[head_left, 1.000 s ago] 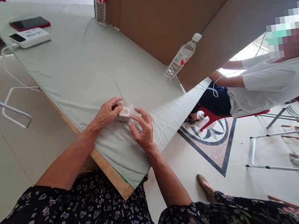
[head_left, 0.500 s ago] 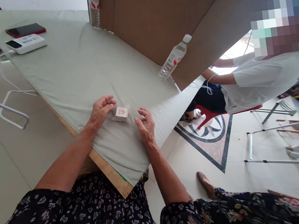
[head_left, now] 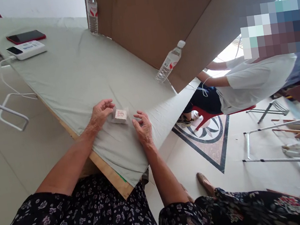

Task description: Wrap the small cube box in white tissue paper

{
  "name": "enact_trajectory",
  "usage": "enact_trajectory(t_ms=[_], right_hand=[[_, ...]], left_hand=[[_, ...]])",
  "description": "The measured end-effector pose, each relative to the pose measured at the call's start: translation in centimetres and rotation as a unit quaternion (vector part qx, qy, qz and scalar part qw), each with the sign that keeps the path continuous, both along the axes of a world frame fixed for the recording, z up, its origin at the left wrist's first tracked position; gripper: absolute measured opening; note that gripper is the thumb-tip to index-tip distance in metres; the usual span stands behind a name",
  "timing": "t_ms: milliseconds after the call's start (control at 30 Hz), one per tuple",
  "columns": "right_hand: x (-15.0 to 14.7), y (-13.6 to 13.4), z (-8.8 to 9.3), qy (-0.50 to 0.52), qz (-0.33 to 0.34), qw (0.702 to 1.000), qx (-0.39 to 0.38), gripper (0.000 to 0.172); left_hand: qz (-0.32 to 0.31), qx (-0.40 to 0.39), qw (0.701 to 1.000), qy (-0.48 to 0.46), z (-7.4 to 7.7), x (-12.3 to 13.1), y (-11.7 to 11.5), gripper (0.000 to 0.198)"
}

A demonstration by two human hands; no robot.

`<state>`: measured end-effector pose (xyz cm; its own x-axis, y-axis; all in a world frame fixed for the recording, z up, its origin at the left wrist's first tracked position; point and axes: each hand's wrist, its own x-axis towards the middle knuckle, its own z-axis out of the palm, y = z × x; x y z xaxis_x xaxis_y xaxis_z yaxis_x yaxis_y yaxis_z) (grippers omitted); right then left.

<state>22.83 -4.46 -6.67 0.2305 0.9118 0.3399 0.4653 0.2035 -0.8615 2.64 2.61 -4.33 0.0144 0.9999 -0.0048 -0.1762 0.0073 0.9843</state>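
A small whitish block with a reddish print (head_left: 121,115), in what looks like clear plastic wrapping, lies on the cloth-covered table (head_left: 78,74). My left hand (head_left: 102,113) is just left of it, fingers loosely bent and apart, their tips close to the wrapping; I cannot tell if they touch it. On the other side, my right hand (head_left: 143,129) rests with curled, separated fingers and a small gap to the block. Neither hand grips anything.
A large cardboard panel (head_left: 149,20) stands across the table, with one water bottle (head_left: 93,15) upright and another bottle (head_left: 169,62) tilted against it. A phone (head_left: 26,37) and a corded white device (head_left: 28,50) lie far left. A person in a white shirt (head_left: 259,79) sits to the right.
The view has shifted slightly. Both hands stay beside the block in nearly the same pose, and the block still lies between them.
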Motion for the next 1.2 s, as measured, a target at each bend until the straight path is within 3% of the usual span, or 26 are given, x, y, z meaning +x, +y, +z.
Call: enact_trajectory(t_ms=[300,500,700,867,1033,1200], right_hand=[[-0.1,0.1,-0.4,-0.015,-0.004,1.000,0.009,0.019],[-0.4,-0.1,-0.6,-0.034,-0.004,0.999,0.003,0.013],[-0.1,0.4,-0.5,-0.004,0.008,1.000,-0.002,0.017],[0.7,3.5,0.8,0.013,0.031,0.999,-0.008,0.024],[0.5,7.7,1.6,0.016,0.088,0.994,-0.069,0.040],[-0.2,10.4,1.0,0.051,0.125,0.984,-0.120,0.042]], left_hand=[[-0.046,0.005,0.996,0.070,0.5,-0.1,-0.4,0.058],[-0.042,0.014,0.990,0.132,0.0,-0.5,-0.5,0.066],[-0.055,0.019,0.990,0.131,0.2,-0.3,-0.5,0.073],[-0.043,0.033,0.992,0.111,-0.2,-0.2,0.1,0.073],[-0.028,0.047,0.992,0.117,-0.5,-0.2,0.3,0.077],[0.020,0.104,0.965,0.241,0.3,-0.4,-1.1,0.048]])
